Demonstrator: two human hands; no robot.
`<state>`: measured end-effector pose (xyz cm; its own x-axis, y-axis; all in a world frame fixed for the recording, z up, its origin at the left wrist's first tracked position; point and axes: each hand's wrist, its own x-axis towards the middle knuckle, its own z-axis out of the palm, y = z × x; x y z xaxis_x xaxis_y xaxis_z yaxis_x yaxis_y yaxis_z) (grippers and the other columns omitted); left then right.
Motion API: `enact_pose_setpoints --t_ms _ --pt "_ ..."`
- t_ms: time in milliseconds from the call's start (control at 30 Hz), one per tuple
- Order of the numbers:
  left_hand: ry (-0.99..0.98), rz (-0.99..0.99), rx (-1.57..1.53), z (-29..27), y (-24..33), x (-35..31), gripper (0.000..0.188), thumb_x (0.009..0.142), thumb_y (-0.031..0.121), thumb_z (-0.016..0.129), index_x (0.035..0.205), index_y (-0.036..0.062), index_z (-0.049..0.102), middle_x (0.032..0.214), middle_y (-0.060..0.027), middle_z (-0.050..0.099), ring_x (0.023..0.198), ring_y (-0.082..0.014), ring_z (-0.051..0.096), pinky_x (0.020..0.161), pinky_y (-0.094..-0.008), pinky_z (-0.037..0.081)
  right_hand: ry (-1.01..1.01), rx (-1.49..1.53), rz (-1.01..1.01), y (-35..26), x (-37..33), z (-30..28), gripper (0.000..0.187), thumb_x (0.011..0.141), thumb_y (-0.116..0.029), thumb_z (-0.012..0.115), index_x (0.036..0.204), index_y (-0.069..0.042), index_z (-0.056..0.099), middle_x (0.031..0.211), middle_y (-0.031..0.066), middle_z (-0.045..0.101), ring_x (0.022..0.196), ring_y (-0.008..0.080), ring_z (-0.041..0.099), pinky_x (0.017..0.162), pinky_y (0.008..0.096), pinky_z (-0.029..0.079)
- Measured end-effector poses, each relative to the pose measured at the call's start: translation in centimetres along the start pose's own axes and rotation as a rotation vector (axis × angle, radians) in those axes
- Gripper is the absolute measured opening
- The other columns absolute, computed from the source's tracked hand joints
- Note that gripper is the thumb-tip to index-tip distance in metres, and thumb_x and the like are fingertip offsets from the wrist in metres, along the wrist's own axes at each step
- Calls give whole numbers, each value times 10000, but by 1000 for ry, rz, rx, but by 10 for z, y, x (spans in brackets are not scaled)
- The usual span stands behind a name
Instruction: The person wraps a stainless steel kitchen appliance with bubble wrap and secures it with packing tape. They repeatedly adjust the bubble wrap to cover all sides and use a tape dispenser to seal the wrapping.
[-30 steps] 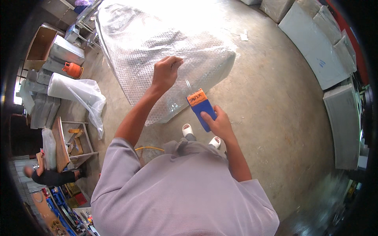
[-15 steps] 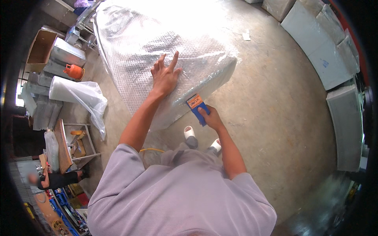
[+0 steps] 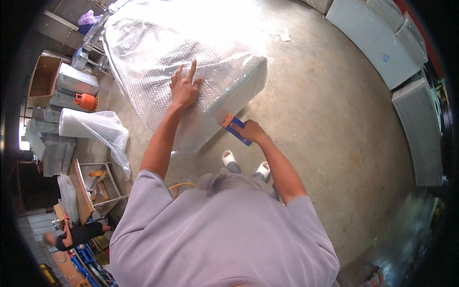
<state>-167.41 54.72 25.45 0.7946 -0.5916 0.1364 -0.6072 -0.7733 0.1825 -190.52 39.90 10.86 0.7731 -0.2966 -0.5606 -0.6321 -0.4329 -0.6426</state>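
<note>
A large block-shaped item under bubble wrap (image 3: pixel 143 57) stands in front of me, its top washed out by glare at the far end. My left hand (image 3: pixel 184 93) lies on its top with the fingers spread, pressing on the wrap. My right hand (image 3: pixel 251 131) grips a flat blue piece with an orange label (image 3: pixel 240 134), whose exact kind I cannot make out. The orange end meets or overlaps the near right side of the wrapped block; actual contact is unclear.
A roll of clear wrap (image 3: pixel 79 123) trails a loose sheet at left, below an orange gas cylinder (image 3: pixel 86 102) and an open cardboard box (image 3: pixel 44 81). Another person (image 3: pixel 81 234) stands by a bench at lower left. Wrapped slabs (image 3: pixel 373 43) line the right side.
My right hand has brought the blue piece up against the block's side in view, and its tilt has changed. My left hand stays on the wrap. The whole view has shifted slightly.
</note>
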Motion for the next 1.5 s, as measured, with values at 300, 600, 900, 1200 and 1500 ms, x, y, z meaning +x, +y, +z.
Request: enact_pose_setpoints --t_ms 300,600,900,1200,1500 --pt "189 15 -336 -23 7 -1 616 973 427 662 1480 105 524 1505 -275 415 1397 -445 375 1144 -539 331 -229 -52 63 76 -65 46 747 839 -669 673 1069 38 745 1047 282 726 946 400 727 837 440 561" --pt "-389 -334 -1183 -57 64 -216 427 1041 343 608 1291 1 660 1115 -81 714 1019 -170 661 948 -313 521 -193 737 -420 -16 -191 10 545 849 -296 833 1236 36 639 1045 121 735 918 168 679 824 334 547" --pt "-457 -405 -1261 -94 20 -232 291 1000 223 677 1128 -33 728 1009 -71 749 936 -110 673 844 -278 543 -190 501 -477 -61 -186 18 460 849 -315 828 1111 26 663 940 111 736 844 152 674 766 325 544" --pt "405 58 -231 -91 -83 -149 137 874 117 745 989 42 742 914 -123 704 926 -251 680 817 -376 526 3 554 -292 -129 -157 79 444 924 -415 745 881 20 667 744 74 655 696 120 612 621 311 495" --pt "308 -140 -166 -34 -122 -138 866 923 481 698 1621 452 187 1593 -220 202 1469 -429 194 1140 -607 182 -59 610 -269 -97 -90 136 477 928 -449 726 980 25 702 790 93 703 714 141 633 672 318 519"
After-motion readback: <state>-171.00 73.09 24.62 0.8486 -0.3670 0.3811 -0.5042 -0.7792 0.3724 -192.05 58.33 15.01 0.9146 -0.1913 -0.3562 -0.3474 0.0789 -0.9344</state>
